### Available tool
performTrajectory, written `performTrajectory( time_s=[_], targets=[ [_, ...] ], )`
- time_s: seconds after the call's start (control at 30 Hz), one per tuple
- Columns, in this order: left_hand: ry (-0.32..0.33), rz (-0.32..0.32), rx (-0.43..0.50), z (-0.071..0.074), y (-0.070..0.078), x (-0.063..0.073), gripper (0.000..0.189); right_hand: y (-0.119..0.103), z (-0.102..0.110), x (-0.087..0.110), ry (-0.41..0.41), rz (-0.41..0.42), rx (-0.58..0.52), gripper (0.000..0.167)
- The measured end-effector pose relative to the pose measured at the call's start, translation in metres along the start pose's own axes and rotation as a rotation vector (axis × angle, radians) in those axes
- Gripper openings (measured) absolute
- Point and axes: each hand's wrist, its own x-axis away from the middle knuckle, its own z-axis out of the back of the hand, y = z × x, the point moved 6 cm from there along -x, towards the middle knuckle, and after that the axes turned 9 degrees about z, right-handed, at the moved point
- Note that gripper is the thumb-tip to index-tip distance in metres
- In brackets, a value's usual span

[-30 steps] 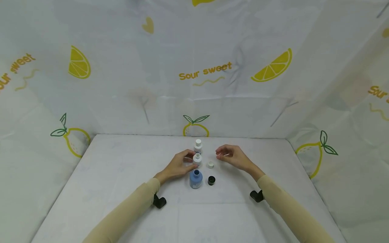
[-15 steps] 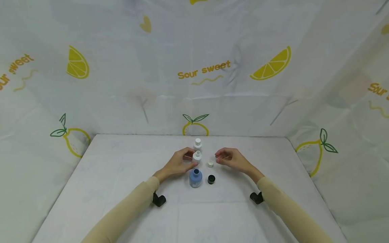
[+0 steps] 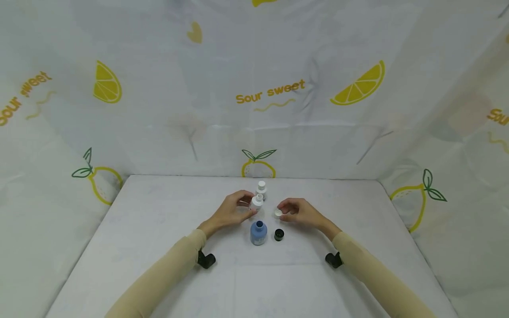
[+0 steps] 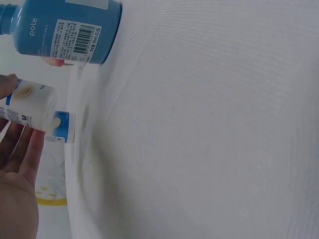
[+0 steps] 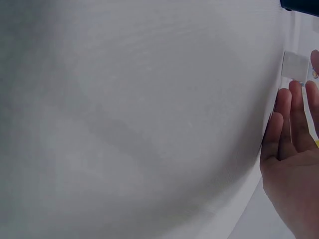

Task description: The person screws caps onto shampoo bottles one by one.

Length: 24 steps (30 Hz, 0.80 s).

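Note:
A small white bottle (image 3: pixel 256 203), uncapped and tilted, is pinched between the thumb and fingers of my left hand (image 3: pixel 231 211). In the left wrist view its printed label faces the camera and its base looks clear of the cloth. My right hand (image 3: pixel 304 213) reaches to a white screw cap (image 3: pixel 278 213) lying on the table. Its thumb and fingertips surround the cap, close to or touching it. The right wrist view has the cap (image 5: pixel 295 65) standing beside the fingertips, without a plain grip. A blue bottle (image 3: pixel 258 233) without a lid stands nearer the person.
Behind the held bottle stands another white bottle (image 3: pixel 261 187) with its cap on. A black cap (image 3: pixel 279 234) lies right of the blue bottle. White cloth covers the table (image 3: pixel 278 287), and a lemon-print curtain (image 3: pixel 191 101) hangs behind and at the sides.
My left hand has raised the white bottle slightly and tilted it. My right hand has moved down and left, bringing its fingertips to the white cap.

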Motion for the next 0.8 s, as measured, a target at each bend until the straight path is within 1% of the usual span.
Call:
performTrajectory(
  time_s=[0.17,0.43,0.53,0.63,0.8],
  targets=[
    [0.006,-0.008,-0.005,0.004,0.000,0.002,0.045,0.000,-0.004,-0.001,-0.023,0.014,0.037,0.032],
    [0.016,-0.022,-0.013,0.007,0.000,0.003,0.045,0.002,-0.007,-0.006,-0.026,-0.020,0.084,0.029],
    [0.017,-0.024,-0.012,0.008,0.001,0.003,0.045,0.001,-0.007,-0.007,-0.031,-0.008,0.090,0.028],
    [0.021,-0.012,-0.015,0.010,0.003,0.004,0.046,0.000,-0.004,-0.009,-0.036,0.003,0.088,0.027],
    [0.021,-0.015,-0.014,0.013,0.006,0.005,0.046,-0.007,0.001,-0.011,-0.014,0.020,0.059,0.025]
  ],
)
